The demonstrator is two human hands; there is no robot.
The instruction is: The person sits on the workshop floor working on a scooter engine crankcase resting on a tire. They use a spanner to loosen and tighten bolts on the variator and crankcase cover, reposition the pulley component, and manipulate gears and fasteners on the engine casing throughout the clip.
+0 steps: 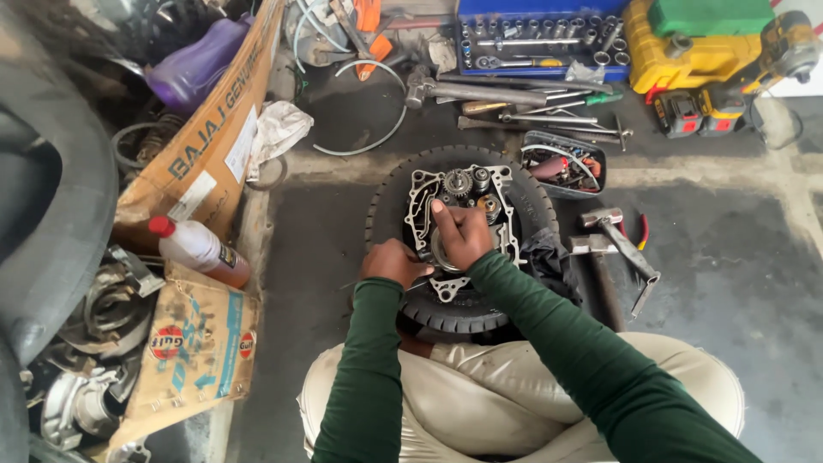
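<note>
View from above of a person sitting cross-legged on a dark concrete workshop floor, in dark green long sleeves and beige trousers. Directly in front of their knees lies a small black rubber tyre [514, 193], flat on the floor, with a silver metal engine crankcase half [422, 199] resting on top of it, open side up. Small steel gears [467, 182] sit in the upper part of the casing.

The right hand [463, 236] is placed over the middle of the casing, fingers curled loosely with the index finger stretched up towards the gears; whether it grips anything cannot be told. The left hand [393, 261] rests in a closed fist at the lower left edge of the casing, touching it; what it holds, if anything, is hidden.

Just right of the tyre lie two steel hammers [610, 231] and red-handled pliers [642, 230]. Behind the tyre is a shallow dark tray of small parts [561, 167], then loose long steel wrenches and rods [523, 99], a blue case of sockets [531, 39] and a yellow power tool case [677, 51]. To the left are a brown bottle with a red cap [201, 250], lying across flattened cardboard boxes [201, 343], and a purple plastic jug [195, 69]
</note>
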